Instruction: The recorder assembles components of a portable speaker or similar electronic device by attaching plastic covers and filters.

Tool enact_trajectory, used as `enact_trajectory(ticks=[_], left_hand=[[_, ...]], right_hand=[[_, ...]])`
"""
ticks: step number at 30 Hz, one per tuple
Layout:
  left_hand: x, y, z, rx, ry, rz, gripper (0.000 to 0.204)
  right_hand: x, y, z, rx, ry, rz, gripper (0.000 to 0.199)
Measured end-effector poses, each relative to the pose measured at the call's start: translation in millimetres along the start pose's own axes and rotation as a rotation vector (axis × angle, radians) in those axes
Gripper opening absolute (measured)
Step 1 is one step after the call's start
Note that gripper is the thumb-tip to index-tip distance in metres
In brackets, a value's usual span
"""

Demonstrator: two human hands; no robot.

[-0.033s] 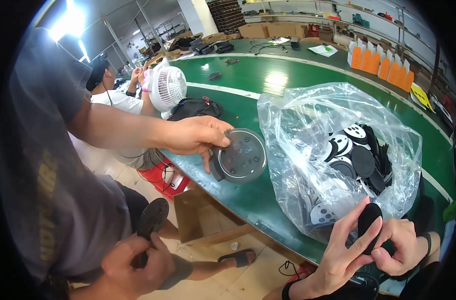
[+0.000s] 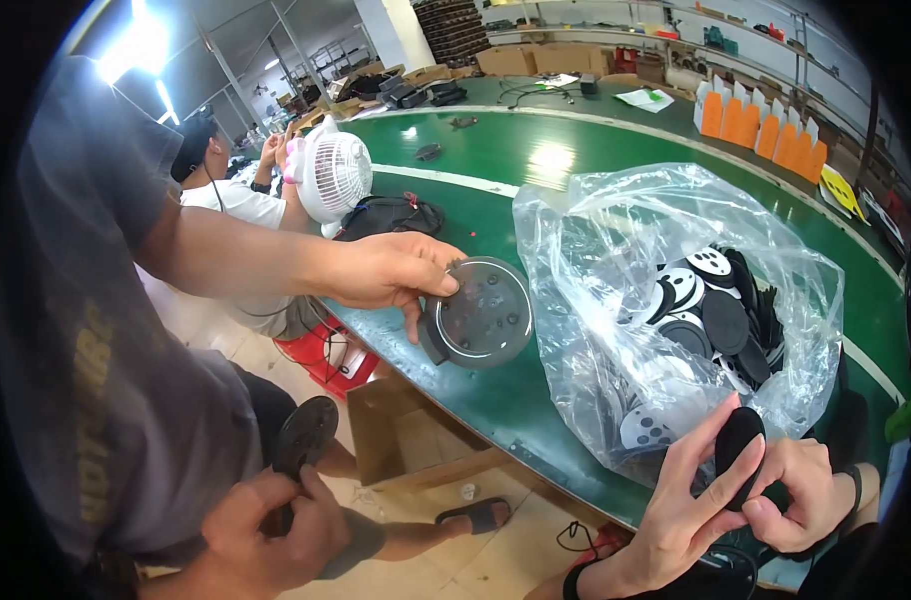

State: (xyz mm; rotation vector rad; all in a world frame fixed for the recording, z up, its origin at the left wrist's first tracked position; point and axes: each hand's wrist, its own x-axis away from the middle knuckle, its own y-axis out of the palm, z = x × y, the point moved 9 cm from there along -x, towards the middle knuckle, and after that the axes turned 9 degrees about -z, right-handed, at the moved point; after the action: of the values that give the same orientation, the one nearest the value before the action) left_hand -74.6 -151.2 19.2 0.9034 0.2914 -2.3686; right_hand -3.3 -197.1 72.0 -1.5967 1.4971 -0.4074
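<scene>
At the lower right, my left hand (image 2: 681,495) has its fingers closed around a black round disc (image 2: 740,450), tilted on its edge. My right hand (image 2: 794,498) is curled and pinches at the disc's right and lower side. Just beyond my hands stands an open clear plastic bag (image 2: 586,340). Inside it lie many more black discs (image 2: 724,322), some with white faces and dark dots. To the left, a co-worker's hand (image 2: 401,272) holds out a dark grey round piece (image 2: 483,312) with small studs. That person's other hand (image 2: 276,525) grips another dark disc (image 2: 308,432) lower down.
The green table (image 2: 466,215) curves away to the back. A white fan (image 2: 338,175) and a black bag (image 2: 396,215) stand at its left. Orange and white boxes (image 2: 761,130) line the far right. An open cardboard box (image 2: 406,430) sits below the table edge. Another person (image 2: 236,190) sits beyond.
</scene>
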Motion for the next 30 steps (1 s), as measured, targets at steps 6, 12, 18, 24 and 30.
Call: enact_trajectory(ticks=[6,12,18,24,30], left_hand=[[-2,-6,7,-0.073,0.000,0.112,0.047],[-3,1,6,-0.067,-0.027,0.067,0.047],[0,-1,3,-0.101,-0.031,0.078,0.045],[-9,-17,17,-0.201,-0.029,0.022,0.043],[-16,-106,61,-0.497,-0.124,-0.034,0.043]], right_hand=[[0,1,-2,-0.098,-0.048,0.013,0.020],[0,2,-1,-0.063,-0.071,-0.041,0.022],[4,1,7,-0.053,0.011,-0.013,0.023],[7,1,14,-0.001,0.082,-0.004,0.024],[6,3,16,-0.001,0.121,-0.005,0.024]])
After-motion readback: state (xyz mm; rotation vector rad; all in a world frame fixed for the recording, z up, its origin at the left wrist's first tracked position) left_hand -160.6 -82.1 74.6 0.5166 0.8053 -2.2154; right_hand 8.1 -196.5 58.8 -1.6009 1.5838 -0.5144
